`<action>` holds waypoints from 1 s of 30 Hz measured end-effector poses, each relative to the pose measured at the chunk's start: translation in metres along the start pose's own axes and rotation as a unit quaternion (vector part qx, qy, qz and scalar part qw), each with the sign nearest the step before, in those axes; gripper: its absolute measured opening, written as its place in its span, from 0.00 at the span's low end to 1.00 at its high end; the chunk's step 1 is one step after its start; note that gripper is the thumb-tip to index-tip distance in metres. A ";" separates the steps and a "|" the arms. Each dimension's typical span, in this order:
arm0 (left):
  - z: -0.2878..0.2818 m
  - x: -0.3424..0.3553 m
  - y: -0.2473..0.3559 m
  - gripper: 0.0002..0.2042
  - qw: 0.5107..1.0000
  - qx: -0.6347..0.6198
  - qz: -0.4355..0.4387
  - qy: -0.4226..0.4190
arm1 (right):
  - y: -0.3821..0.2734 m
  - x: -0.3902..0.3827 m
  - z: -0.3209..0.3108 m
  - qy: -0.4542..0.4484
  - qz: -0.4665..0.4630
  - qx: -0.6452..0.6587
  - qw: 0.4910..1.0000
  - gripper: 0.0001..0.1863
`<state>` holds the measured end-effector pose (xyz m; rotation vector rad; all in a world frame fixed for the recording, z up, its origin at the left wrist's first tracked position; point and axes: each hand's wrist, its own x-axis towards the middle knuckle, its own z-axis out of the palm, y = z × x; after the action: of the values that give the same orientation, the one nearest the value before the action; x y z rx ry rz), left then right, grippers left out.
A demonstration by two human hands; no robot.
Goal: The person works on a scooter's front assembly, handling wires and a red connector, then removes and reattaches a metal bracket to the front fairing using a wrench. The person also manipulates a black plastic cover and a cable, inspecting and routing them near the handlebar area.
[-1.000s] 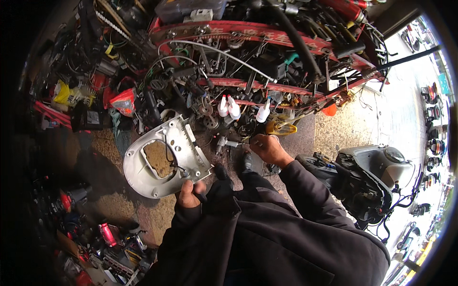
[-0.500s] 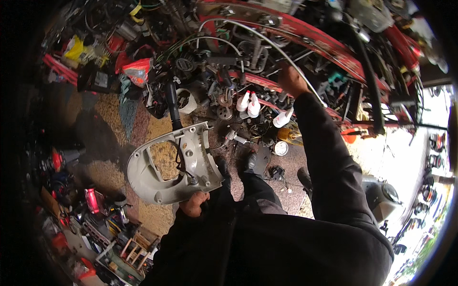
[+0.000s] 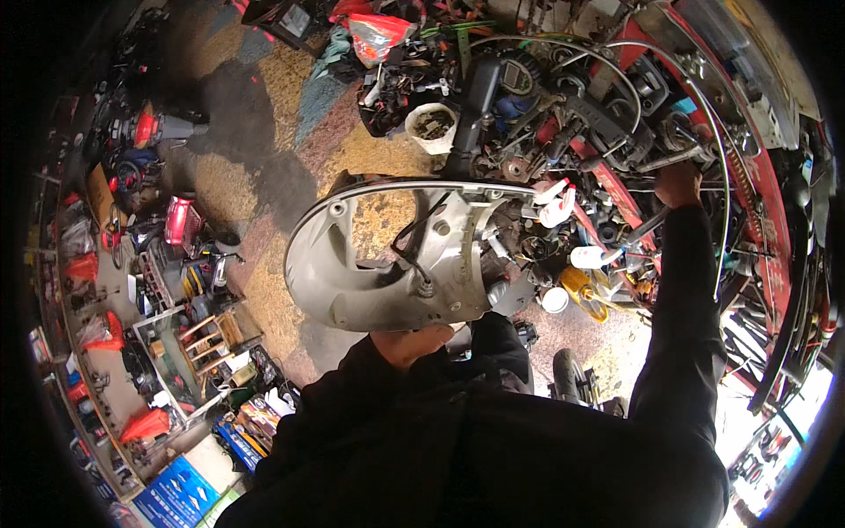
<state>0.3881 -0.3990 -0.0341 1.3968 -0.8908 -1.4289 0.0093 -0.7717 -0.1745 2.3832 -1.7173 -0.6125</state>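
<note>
My left hand [image 3: 412, 343] grips the lower edge of a pale grey plastic scooter cowl [image 3: 352, 299], fingers closed under its rim. The cowl is held hollow side up, with a big opening through its middle and a dark cable [image 3: 407, 255] inside it. My right hand [image 3: 678, 185] is stretched out to the right, its fingers curled among metal tools and parts on the red rack [image 3: 616, 194]. A grey metal bar [image 3: 647, 227] lies just below that hand; whether the fingers hold anything is hidden.
White bottles [image 3: 556, 207] and a yellow container [image 3: 583, 295] stand by the rack. A white bucket of small parts [image 3: 431, 128] sits beyond the cowl. A curved cable [image 3: 704, 106] arches over the rack. Crates and boxes [image 3: 180, 493] crowd the left side.
The view has turned to the right. The cowl has tilted and stays in my left hand. My right hand has moved from beside the arching cable down among the rack's metal parts.
</note>
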 end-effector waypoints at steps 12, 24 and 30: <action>-0.003 0.011 -0.001 0.24 0.992 -0.050 0.101 -0.052 | -0.044 -0.144 -0.020 0.126 0.179 0.204 0.954 0.06; -0.029 0.015 0.023 0.21 0.955 0.020 0.149 -0.255 | -0.235 -0.421 -0.075 0.141 0.316 0.789 0.508 0.12; -0.022 -0.012 0.030 0.17 0.921 0.051 0.182 -0.341 | -0.287 -0.462 -0.180 0.300 0.241 0.682 0.621 0.08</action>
<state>0.4124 -0.3953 -0.0041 0.7215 -1.5932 -1.6013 0.2112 -0.2650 0.0020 1.7855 -2.5560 1.9952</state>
